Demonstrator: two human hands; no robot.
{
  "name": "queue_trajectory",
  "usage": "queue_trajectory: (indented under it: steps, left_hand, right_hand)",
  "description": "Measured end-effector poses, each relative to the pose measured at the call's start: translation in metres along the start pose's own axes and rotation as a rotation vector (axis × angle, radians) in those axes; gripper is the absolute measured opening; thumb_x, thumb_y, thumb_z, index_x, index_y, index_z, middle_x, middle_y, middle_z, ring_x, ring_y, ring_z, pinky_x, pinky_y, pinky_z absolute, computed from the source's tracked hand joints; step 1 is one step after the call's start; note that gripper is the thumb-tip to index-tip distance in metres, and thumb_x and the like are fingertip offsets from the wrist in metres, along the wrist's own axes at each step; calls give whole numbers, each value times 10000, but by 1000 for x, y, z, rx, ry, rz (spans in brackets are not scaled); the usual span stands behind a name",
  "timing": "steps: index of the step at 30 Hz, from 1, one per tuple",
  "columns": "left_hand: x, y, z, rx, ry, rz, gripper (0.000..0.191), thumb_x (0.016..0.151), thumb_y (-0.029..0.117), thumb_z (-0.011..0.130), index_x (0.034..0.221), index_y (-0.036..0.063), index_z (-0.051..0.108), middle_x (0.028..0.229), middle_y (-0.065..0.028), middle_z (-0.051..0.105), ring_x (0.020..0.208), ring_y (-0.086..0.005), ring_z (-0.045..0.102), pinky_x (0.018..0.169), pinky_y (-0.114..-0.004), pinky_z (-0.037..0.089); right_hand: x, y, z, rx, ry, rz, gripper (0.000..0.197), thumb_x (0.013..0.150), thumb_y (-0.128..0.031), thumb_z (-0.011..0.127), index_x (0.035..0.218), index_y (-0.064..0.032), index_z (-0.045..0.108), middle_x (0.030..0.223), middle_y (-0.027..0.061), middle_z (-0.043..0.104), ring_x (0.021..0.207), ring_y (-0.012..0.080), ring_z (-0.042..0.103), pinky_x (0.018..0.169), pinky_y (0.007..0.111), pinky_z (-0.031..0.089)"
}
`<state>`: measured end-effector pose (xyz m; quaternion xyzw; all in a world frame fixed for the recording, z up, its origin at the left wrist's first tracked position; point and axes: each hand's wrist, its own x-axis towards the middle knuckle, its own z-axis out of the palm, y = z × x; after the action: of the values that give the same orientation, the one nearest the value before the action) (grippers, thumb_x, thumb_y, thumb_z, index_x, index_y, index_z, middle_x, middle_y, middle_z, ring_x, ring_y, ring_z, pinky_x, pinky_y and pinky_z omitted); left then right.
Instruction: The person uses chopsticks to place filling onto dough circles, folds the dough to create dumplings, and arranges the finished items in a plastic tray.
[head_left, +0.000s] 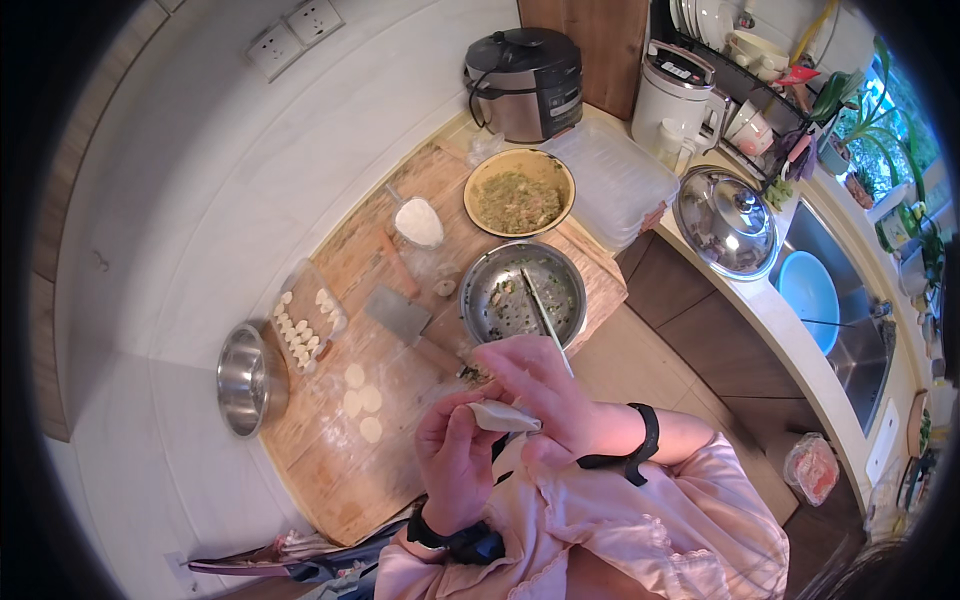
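Observation:
A folded dough wrapper (501, 416) is pinched between the fingers of my left hand (456, 450). My right hand (544, 397) is at its other end, fingers partly hiding it; any filling inside is hidden. Just beyond the hands is a steel bowl (491, 259) with green filling scraps and chopsticks (546, 311) leaning in it. Behind it stands a yellow bowl of minced green filling (519, 196). Several round flat wrappers (370, 399) lie on the floured wooden board (322, 450). A plastic tray (306, 367) holds several small dough pieces (300, 334).
A cleaver (397, 313), a rolling pin (399, 262) and a scoop of flour (418, 223) lie on the board. An empty steel bowl (247, 382) is at its left edge. A rice cooker (523, 86), stacked plastic trays (615, 180) and a steel lid (726, 221) stand farther back.

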<state>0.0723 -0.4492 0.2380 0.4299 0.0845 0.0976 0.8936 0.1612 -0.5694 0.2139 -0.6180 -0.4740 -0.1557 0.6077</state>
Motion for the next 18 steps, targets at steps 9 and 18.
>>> queue_trajectory:
  steps: [9, 18]
  left_hand:
    - [-6, 5, 2, -43, -54, -84, 269, 912, 153, 481, 1084, -50, 520, 1016, -139, 590, 925, -217, 605, 805, -337, 526]
    - [-13, 3, -7, 303, -41, 43, 231, 846, 89, 585, 1010, -71, 559, 955, -117, 607, 805, -137, 600, 725, -254, 512]
  right_hand:
    - [0, 0, -4, -71, -82, -100, 571, 902, -412, 355, 1280, 11, 410, 1235, 149, 453, 1063, 307, 437, 858, 393, 354]
    - [2, -6, -15, -155, -226, -155, 523, 901, -369, 383, 1300, -30, 407, 1309, 107, 431, 1054, 280, 471, 822, 371, 376]
